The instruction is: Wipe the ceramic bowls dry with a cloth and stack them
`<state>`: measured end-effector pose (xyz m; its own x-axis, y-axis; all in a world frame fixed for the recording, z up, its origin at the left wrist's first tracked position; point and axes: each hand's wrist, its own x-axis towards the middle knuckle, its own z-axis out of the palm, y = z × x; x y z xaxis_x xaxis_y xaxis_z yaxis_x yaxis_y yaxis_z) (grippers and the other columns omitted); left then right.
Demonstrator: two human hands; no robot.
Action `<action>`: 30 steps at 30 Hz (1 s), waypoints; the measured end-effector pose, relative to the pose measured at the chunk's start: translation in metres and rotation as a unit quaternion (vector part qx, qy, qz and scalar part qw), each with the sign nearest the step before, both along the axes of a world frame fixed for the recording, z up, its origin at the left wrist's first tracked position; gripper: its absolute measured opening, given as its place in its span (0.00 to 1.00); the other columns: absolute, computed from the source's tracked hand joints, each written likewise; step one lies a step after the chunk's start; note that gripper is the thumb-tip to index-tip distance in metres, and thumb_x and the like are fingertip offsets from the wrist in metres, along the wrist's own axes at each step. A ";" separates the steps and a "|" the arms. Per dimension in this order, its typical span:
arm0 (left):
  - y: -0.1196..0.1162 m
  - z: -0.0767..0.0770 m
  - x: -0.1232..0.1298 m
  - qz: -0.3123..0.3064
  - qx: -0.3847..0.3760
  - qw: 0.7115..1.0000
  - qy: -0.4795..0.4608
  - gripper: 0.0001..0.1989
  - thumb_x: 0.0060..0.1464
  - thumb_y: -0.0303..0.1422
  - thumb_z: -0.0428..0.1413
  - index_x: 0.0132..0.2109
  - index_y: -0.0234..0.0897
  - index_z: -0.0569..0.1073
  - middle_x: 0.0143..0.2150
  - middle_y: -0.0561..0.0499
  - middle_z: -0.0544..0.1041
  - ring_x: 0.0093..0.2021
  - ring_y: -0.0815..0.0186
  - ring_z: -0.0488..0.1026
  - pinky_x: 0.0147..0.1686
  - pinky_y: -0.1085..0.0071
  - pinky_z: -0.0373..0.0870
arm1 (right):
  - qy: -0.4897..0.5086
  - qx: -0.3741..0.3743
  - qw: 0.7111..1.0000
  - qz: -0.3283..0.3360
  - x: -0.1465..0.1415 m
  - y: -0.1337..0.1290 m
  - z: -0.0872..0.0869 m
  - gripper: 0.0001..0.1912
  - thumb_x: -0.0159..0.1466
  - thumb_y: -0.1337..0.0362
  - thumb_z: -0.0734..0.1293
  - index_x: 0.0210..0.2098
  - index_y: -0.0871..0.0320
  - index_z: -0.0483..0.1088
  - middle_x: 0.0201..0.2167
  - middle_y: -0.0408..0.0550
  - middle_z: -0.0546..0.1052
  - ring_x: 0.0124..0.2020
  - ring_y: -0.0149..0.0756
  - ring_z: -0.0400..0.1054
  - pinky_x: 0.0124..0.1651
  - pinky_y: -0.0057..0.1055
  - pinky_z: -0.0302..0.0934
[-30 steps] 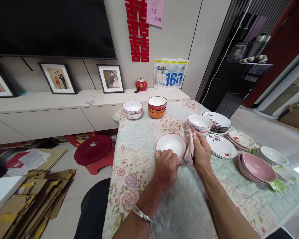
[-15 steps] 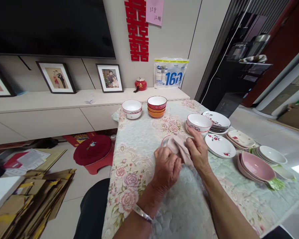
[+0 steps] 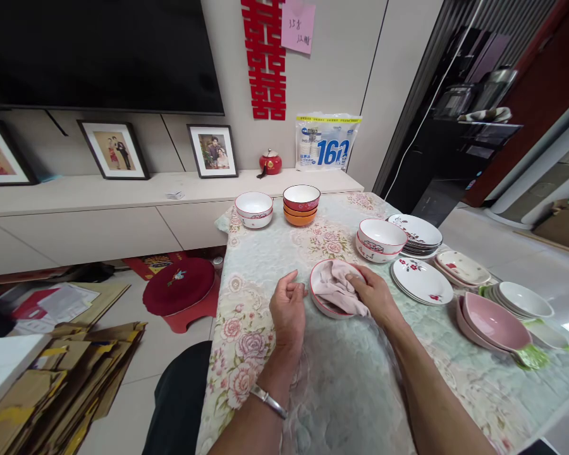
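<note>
A white bowl with a red rim point(image 3: 320, 302) stands on the floral tablecloth in front of me. Bunched inside it and hanging over its near right rim is a pale pink cloth point(image 3: 336, 285). My right hand point(image 3: 375, 294) grips the cloth at the bowl's right side. Just left of the bowl, my left hand point(image 3: 288, 309) is apart from it, fingers loosely curled and parted, holding nothing. Behind my right hand sit two stacked red-rimmed bowls point(image 3: 382, 237).
Farther back are another white bowl pair point(image 3: 254, 208) and a red-and-orange bowl stack point(image 3: 301, 203). To the right lie flowered plates point(image 3: 422, 282), larger plates point(image 3: 416, 230), pink leaf-shaped bowls point(image 3: 495, 321) and white bowls point(image 3: 526, 298). A red stool point(image 3: 180, 287) stands left of the table.
My left hand has let go at the bowl and moved left, its fingers loosening. The bowl and cloth are more exposed. My right hand stays on the cloth.
</note>
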<state>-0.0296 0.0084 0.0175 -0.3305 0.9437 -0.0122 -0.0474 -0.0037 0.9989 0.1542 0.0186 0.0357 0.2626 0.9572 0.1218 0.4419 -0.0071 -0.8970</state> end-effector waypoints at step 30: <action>-0.012 0.002 0.021 -0.191 0.120 0.968 -0.107 0.42 0.53 0.55 0.54 0.66 0.35 0.52 0.67 0.36 0.61 0.65 0.52 0.61 0.63 0.59 0.59 | -0.190 0.231 0.946 0.123 -0.048 -0.016 -0.003 0.20 0.62 0.66 0.63 0.54 0.57 0.69 0.54 0.59 0.69 0.59 0.50 0.61 0.59 0.51 0.59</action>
